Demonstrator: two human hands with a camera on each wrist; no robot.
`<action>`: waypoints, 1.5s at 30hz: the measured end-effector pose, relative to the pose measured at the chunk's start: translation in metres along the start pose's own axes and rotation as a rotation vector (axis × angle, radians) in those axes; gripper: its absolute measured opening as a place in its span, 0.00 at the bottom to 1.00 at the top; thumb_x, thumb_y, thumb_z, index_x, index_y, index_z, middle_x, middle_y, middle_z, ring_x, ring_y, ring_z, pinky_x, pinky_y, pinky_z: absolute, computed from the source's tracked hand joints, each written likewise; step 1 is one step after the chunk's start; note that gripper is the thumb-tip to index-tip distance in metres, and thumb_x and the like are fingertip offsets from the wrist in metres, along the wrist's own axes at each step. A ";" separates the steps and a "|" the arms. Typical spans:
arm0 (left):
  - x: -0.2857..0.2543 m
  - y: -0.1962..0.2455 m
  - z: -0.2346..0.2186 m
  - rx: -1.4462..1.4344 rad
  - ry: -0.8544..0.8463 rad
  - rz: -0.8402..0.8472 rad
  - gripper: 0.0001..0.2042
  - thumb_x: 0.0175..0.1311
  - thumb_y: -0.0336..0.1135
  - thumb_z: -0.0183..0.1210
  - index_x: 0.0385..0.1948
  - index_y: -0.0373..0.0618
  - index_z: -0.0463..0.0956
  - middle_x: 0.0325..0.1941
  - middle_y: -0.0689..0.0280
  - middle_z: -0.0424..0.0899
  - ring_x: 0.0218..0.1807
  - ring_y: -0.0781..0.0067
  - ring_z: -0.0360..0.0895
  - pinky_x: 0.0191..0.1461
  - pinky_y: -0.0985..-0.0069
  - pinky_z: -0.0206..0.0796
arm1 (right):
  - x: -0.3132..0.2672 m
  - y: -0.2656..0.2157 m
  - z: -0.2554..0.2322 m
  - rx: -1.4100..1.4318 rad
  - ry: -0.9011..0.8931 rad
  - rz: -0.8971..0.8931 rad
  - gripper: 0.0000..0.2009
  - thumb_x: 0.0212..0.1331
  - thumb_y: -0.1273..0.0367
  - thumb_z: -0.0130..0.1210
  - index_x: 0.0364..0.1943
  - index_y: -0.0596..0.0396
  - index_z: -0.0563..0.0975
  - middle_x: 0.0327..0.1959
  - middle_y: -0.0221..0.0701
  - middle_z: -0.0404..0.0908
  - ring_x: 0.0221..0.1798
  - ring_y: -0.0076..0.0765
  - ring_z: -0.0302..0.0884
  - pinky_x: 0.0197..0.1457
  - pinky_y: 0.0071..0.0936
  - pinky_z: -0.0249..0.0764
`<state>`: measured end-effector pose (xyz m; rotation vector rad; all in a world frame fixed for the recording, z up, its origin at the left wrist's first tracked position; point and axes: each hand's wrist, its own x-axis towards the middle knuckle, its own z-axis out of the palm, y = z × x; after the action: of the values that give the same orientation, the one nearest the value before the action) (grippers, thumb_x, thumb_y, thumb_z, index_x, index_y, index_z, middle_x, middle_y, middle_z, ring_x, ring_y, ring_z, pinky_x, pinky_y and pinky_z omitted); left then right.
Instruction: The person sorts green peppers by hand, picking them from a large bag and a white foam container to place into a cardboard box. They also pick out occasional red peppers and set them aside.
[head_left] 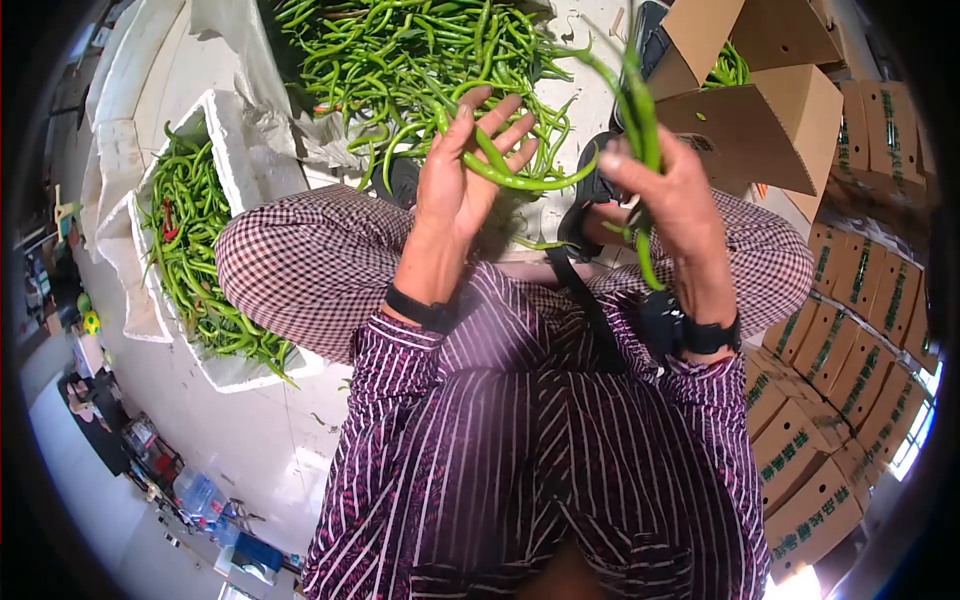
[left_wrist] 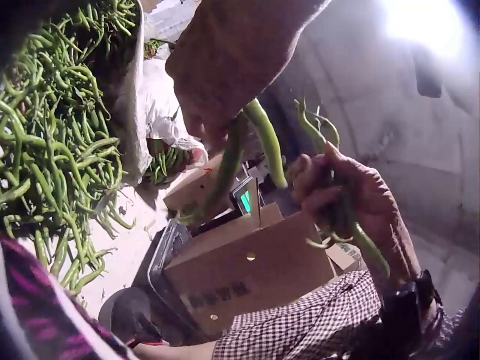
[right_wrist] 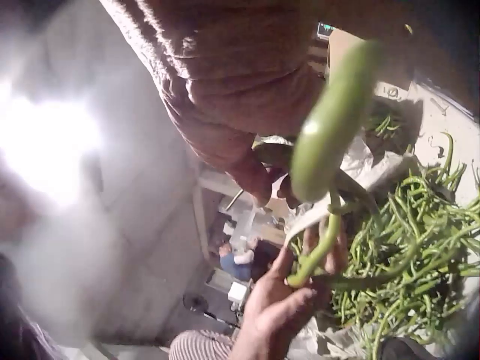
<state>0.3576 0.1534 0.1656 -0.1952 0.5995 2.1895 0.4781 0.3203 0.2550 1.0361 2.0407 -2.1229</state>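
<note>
In the head view my left hand [head_left: 455, 175] is palm up. Long green chili peppers [head_left: 530, 183] lie across its fingers, held beside the thumb; their ends stick out past the hand in the left wrist view. My right hand [head_left: 672, 195], a little blurred, grips a small bunch of green chili peppers [head_left: 640, 110] upright, thumb toward the left hand. In the left wrist view, the bunch's curved tips and stems poke out above and below the right fist [left_wrist: 349, 191]. A big heap of green chili peppers [head_left: 400, 60] lies just beyond both hands.
A white foam box [head_left: 225, 150] full of green peppers stands at the left. An open cardboard box [head_left: 740, 115] with peppers inside is at the upper right, and stacked printed cartons [head_left: 830, 470] line the right side. Crossed legs in checked trousers [head_left: 290, 255] frame the hands.
</note>
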 end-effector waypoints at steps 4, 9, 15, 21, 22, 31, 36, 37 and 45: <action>0.004 -0.012 -0.001 -0.036 0.039 -0.086 0.18 0.72 0.41 0.46 0.56 0.40 0.64 0.62 0.46 0.67 0.65 0.47 0.64 0.69 0.51 0.56 | 0.005 0.045 0.028 -0.331 -0.108 -0.205 0.22 0.48 0.66 0.65 0.46 0.60 0.72 0.41 0.42 0.79 0.43 0.37 0.78 0.46 0.33 0.73; -0.001 -0.013 0.013 -0.081 0.021 -0.030 0.25 0.73 0.51 0.40 0.54 0.34 0.66 0.61 0.47 0.70 0.62 0.52 0.67 0.70 0.60 0.55 | 0.023 0.057 0.044 -0.429 -0.098 -0.269 0.24 0.47 0.69 0.65 0.50 0.60 0.73 0.26 0.35 0.78 0.29 0.30 0.76 0.35 0.27 0.72; -0.002 0.011 0.015 0.450 0.170 0.160 0.23 0.66 0.36 0.55 0.58 0.31 0.63 0.55 0.49 0.73 0.58 0.65 0.71 0.62 0.72 0.63 | 0.046 0.077 0.018 0.652 -0.350 0.151 0.19 0.56 0.74 0.57 0.53 0.63 0.72 0.39 0.33 0.80 0.38 0.23 0.77 0.40 0.18 0.73; -0.006 0.016 0.006 0.414 0.165 0.114 0.19 0.67 0.33 0.52 0.55 0.30 0.65 0.49 0.47 0.77 0.50 0.62 0.77 0.54 0.72 0.71 | 0.047 0.070 0.011 0.978 -0.379 0.056 0.19 0.57 0.77 0.54 0.55 0.64 0.70 0.47 0.42 0.78 0.56 0.44 0.75 0.63 0.40 0.70; -0.006 0.015 0.006 0.414 0.165 0.112 0.19 0.67 0.33 0.52 0.55 0.30 0.65 0.49 0.47 0.77 0.50 0.62 0.77 0.54 0.72 0.71 | 0.048 0.072 0.010 0.974 -0.389 -0.013 0.20 0.57 0.77 0.54 0.56 0.65 0.69 0.49 0.43 0.77 0.57 0.47 0.74 0.64 0.43 0.69; -0.007 0.014 -0.001 0.399 0.216 0.234 0.17 0.67 0.30 0.52 0.54 0.31 0.67 0.45 0.53 0.79 0.45 0.65 0.78 0.50 0.74 0.73 | 0.048 0.069 0.009 1.120 -0.296 -0.079 0.23 0.59 0.79 0.51 0.60 0.64 0.65 0.50 0.44 0.76 0.56 0.47 0.74 0.61 0.46 0.71; -0.010 0.012 0.008 0.553 0.268 0.319 0.16 0.66 0.29 0.51 0.53 0.31 0.68 0.44 0.54 0.79 0.44 0.67 0.79 0.50 0.75 0.73 | 0.050 0.070 0.010 1.051 -0.260 -0.040 0.23 0.59 0.78 0.52 0.60 0.65 0.64 0.48 0.41 0.75 0.57 0.46 0.72 0.65 0.43 0.68; -0.010 0.010 0.012 0.651 0.273 0.358 0.15 0.66 0.29 0.50 0.53 0.31 0.68 0.44 0.54 0.80 0.43 0.67 0.79 0.50 0.75 0.73 | 0.050 0.071 0.010 1.050 -0.260 -0.045 0.23 0.59 0.78 0.52 0.60 0.65 0.64 0.48 0.41 0.75 0.57 0.46 0.72 0.65 0.43 0.68; -0.017 -0.009 0.030 0.935 0.100 0.302 0.14 0.65 0.30 0.55 0.50 0.32 0.72 0.48 0.56 0.81 0.51 0.70 0.78 0.57 0.76 0.66 | 0.042 0.068 0.014 0.959 -0.263 -0.046 0.19 0.59 0.77 0.53 0.56 0.64 0.69 0.48 0.39 0.77 0.51 0.38 0.76 0.58 0.37 0.73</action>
<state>0.3769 0.1611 0.1947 0.3029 1.7112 1.9404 0.4695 0.3158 0.1739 0.6477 0.8839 -3.1070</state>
